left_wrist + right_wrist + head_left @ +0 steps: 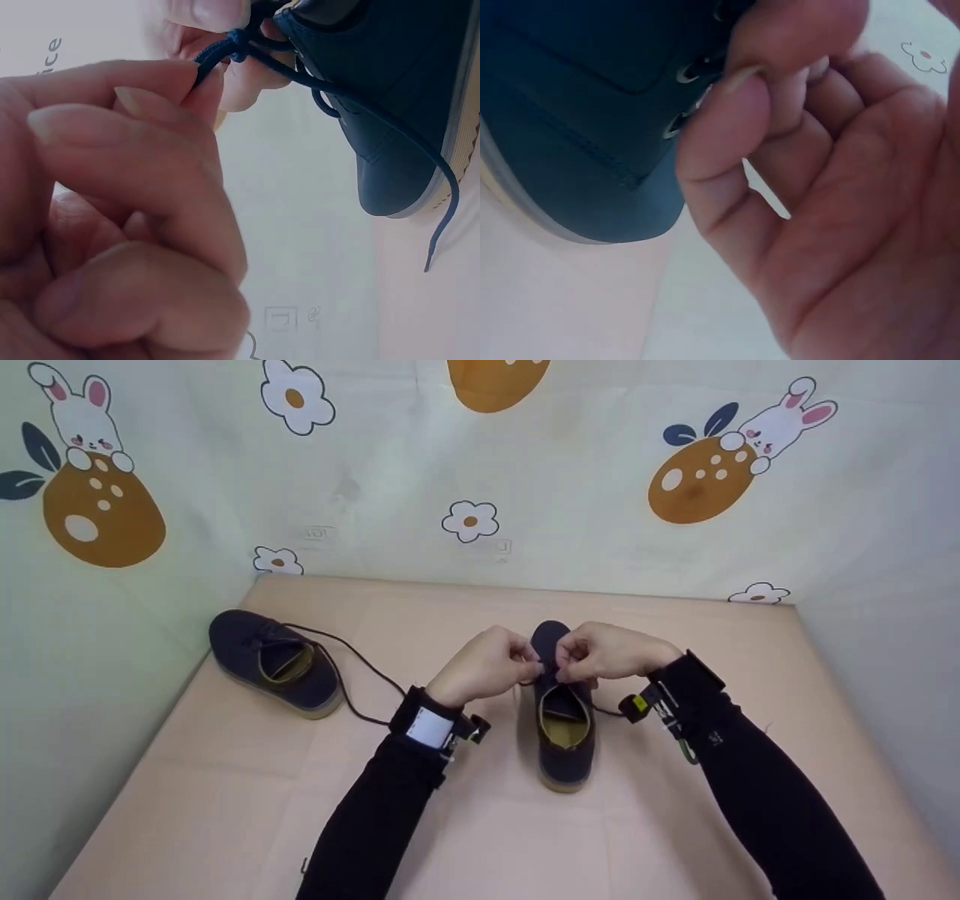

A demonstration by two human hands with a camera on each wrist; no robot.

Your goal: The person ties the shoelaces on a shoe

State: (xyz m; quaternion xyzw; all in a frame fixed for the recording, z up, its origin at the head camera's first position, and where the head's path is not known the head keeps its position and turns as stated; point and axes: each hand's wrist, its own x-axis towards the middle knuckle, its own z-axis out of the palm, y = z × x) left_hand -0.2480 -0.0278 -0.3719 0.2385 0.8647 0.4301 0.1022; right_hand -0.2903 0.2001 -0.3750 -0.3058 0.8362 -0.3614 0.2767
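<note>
Two shoes: the middle shoe [568, 771] is upright on the table [480, 840], toe pointing away from the person; the other shoe [241, 649] is well to its left, trailing its own cord.
Lace [360, 99]: threaded in the middle shoe, with a small knot [238, 45] beside its opening and a loose end hanging past its side.
Left hand [486, 661]: curled at the middle shoe's front, thumb and finger closed on a doubled strand coming from the knot.
Right hand [611, 651]: at the opposite side of the middle shoe's front, thumb and forefinger brought together; it seems to pinch the lace, though the strand between the tips is hidden.
Lace handling: probably light, limp and hard to break, but easy to let slip; best pinched near the knot.
Shoe handling: likely light, with soft uppers and a firmer sole; the heel or sides look good to steady.
Left-wrist view: shows the knot and doubled strand, which hands cover in the head view.
Right-wrist view: shows metal-rimmed eyelets [688, 73] along the middle shoe's front.
Head view: alone shows the other shoe.
</note>
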